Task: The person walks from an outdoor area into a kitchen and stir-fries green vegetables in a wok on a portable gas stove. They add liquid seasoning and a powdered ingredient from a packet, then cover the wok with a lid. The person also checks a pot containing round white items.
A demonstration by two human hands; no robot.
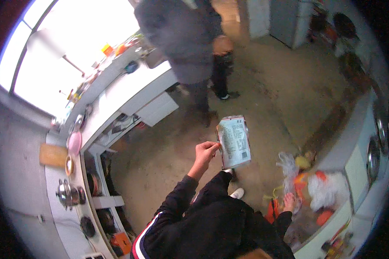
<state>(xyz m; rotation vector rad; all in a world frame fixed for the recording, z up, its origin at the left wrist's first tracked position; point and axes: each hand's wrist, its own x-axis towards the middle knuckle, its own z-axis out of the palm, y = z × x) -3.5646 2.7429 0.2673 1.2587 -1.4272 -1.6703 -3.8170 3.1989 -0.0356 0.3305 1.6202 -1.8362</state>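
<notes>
My left hand (206,155) pinches the left edge of a flat food packet (235,142) between thumb and fingers. The packet's pale back, covered in print and a code, faces up towards me above the concrete floor. Down at the right, my right hand (290,202) is against a clear plastic bag (288,178) among several bags. Whether its fingers grip the bag or only touch it, I cannot tell. Orange-and-white plastic bags (327,189) lie just right of that hand. A red-orange bag (273,210) is close to its left side.
Another person (188,48) in dark clothes stands ahead by the white counter (116,100). An open cabinet door (158,109) juts out below it. Along the left counter are a steel pot (68,194), a pink basin (75,143) and a wooden cutting board (53,154). Metal pans rest at far right.
</notes>
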